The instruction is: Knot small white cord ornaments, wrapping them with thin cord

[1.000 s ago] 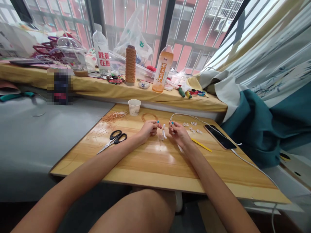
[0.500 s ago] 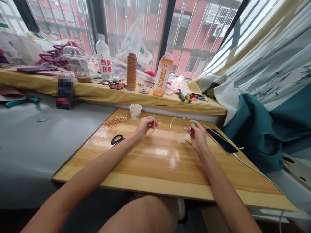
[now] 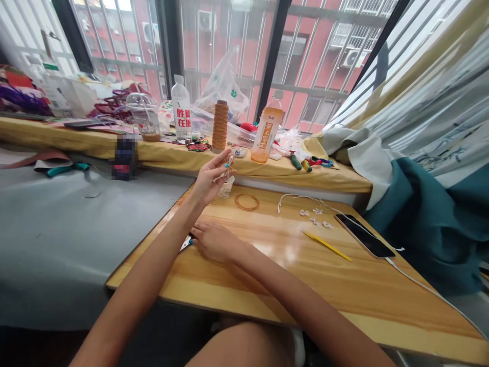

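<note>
My left hand (image 3: 211, 176) is raised in front of the paper cup (image 3: 226, 188), its thumb and fingertips pinching a small whitish thing (image 3: 231, 162) that looks like thin cord or thread; its exact kind is too small to make out. Below it, my right hand (image 3: 214, 240) reaches across to the left, fingers closed over the black handles of the scissors (image 3: 185, 244). The scissors lie at the table's left side, blades toward me, handles mostly hidden by the hand. Right of the cup lies a ring of thin brown cord (image 3: 247, 202).
On the wooden table (image 3: 267, 285) lie several small white pieces (image 3: 315, 221), yellow tweezers (image 3: 328, 245), a phone (image 3: 364, 235) and a white cable (image 3: 420, 286). The ledge behind holds a brown thread spool (image 3: 220, 126), an orange drink bottle (image 3: 267, 130) and a water bottle (image 3: 181, 109).
My right hand has crossed from the right side of the table to the scissors at the left. My left hand has risen to in front of the cup. The camera view has shifted.
</note>
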A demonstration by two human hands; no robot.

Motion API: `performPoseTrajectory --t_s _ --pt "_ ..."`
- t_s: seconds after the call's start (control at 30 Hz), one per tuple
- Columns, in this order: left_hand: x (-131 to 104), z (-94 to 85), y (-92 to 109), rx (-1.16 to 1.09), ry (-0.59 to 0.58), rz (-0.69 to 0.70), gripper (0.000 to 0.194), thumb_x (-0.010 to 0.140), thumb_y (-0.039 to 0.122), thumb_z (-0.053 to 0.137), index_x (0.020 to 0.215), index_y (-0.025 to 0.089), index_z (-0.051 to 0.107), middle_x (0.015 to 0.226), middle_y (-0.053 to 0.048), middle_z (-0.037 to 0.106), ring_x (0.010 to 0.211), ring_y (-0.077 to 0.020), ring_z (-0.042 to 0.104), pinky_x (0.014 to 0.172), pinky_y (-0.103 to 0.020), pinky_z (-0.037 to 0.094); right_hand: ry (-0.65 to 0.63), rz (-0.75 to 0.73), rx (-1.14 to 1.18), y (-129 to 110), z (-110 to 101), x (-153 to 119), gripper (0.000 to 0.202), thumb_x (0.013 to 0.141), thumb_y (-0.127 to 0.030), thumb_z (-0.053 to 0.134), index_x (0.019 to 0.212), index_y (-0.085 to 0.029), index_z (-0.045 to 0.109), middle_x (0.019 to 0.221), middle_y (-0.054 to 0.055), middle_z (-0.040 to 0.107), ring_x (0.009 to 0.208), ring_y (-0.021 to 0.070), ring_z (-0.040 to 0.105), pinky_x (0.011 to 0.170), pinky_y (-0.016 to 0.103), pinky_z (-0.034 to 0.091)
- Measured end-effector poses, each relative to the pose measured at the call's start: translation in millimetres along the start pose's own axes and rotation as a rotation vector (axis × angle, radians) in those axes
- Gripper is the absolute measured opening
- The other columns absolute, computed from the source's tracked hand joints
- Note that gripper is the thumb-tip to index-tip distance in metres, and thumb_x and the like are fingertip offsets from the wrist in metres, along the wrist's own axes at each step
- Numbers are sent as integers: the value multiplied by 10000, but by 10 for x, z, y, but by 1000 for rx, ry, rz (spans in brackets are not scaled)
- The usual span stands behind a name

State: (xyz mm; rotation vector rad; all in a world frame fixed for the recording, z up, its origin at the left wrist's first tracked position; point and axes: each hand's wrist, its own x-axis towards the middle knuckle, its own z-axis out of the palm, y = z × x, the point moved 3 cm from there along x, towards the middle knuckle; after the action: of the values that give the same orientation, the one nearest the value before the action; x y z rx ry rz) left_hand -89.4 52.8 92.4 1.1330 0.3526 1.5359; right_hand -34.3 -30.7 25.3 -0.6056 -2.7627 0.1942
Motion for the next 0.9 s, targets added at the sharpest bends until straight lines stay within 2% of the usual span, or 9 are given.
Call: performPoseTrajectory --t_s 0.07,0.13,0.3,0.43,0.53,0.67,0.73,0.8,0.9 --pt "-9 27 -49 21 -33 -54 422 629 59 563 1027 199 595 1061 -27 589 935 -119 540 804 -239 451 -58 15 -45 58 7 -32 302 794 -115 396 1071 -108 518 1089 125 548 1027 190 476 881 324 370" --pt "-22 63 -94 66 -70 -121 417 627 85 581 1032 184 598 1047 -46 600 920 -132 548 799 -255 446 -96 48 -64 121 -71 -205 314 750 -83 445 1045 -128 542 1046 107 558 993 193 482 864 313 381" --pt "-81 130 -300 373 -197 -289 395 679 211 565 1070 160 582 1020 -82 623 926 -177 554 802 -294 419 -113 278 -6 129 -422 -927 357 767 -99 400 1091 -168 532 1074 100 503 1004 184 464 859 295 390" --pt "-189 183 -579 808 -486 -410 313 718 244 509 988 138 629 1000 -78 637 898 -173 564 820 -282 398 -193 433 27 23 -577 -1456 416 746 -152 432 1159 -176 477 1131 107 457 1031 195 458 867 307 392" --pt "-214 185 -672 1016 -610 -329 317 727 222 494 1021 193 608 1055 -43 617 936 -163 549 830 -256 382 -148 528 -69 17 -627 -1729 392 731 -156 444 1118 -175 506 1170 120 427 1050 211 450 880 333 384" --pt "-126 102 -636 1165 -439 -125 316 759 154 404 986 206 618 961 -44 643 855 -162 564 751 -251 403 -179 621 -161 75 -653 -1934 343 739 -141 424 1047 -210 557 942 90 549 886 211 522 777 370 430" --pt "-113 76 -641 1299 -402 -29 323 750 116 382 935 189 636 889 -64 640 819 -172 550 732 -268 400 -165 643 -145 68 -674 -1964 350 766 -188 419 1098 -214 527 929 86 575 884 214 527 771 372 430" --pt "-159 98 -693 1419 -499 75 338 730 78 396 942 197 632 915 -72 611 866 -181 506 768 -289 379 -115 673 -132 21 -686 -1944 398 778 -279 438 1165 -196 474 1001 101 576 943 227 514 804 376 416" --pt "-308 167 -827 1476 -752 150 333 729 91 455 982 241 611 1068 -65 541 974 -193 424 838 -320 337 -102 709 -139 -101 -627 -1833 498 702 -359 533 1162 -178 475 1052 119 561 971 256 500 826 389 396"
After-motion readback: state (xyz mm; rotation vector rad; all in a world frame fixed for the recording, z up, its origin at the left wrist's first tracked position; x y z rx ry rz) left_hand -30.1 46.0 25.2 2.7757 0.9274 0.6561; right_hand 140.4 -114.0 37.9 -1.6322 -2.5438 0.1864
